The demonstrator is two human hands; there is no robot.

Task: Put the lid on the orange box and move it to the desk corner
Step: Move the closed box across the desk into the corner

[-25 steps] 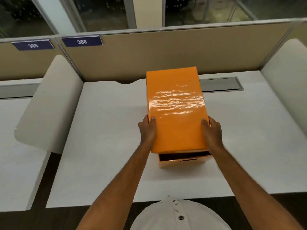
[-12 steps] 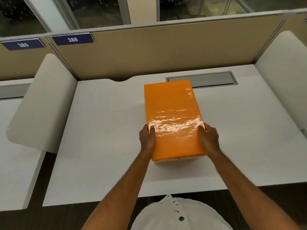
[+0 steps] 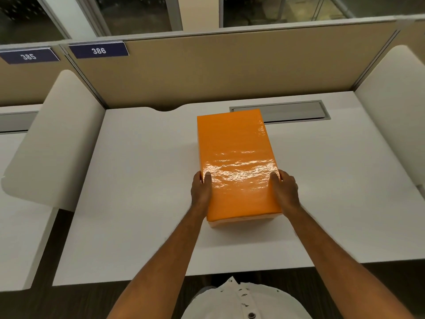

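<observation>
Desk [image 3: 138,203]: white, flat, bare around the work; grey cable hatch [image 3: 294,111] at the back, beige partition [image 3: 230,70] behind, curved white side screens at both ends.
Box position: orange box [image 3: 243,223] near the middle of the desk, long axis running away from the body, far end overlapping the hatch edge; well apart from either back corner.
Lid [image 3: 234,157]: glossy orange, seated over the box, only a thin paler strip of box wall showing under the near edge (looks fully down, though far end not checkable).
Handling guess: likely light cardboard, stiff along the edges, some give in the broad top; shiny wrinkled film probably slick under dry skin.
Left hand [image 3: 201,192]: pressed to the left long side near the front, thumb over the top edge, fingers curled down the wall.
Right hand [image 3: 285,189]: mirrored on the right side, same clasp.
Hold advice: squeeze low on both long walls, below the lid rim, or slide along the desk; lifting by the lid alone risks leaving the box behind.
</observation>
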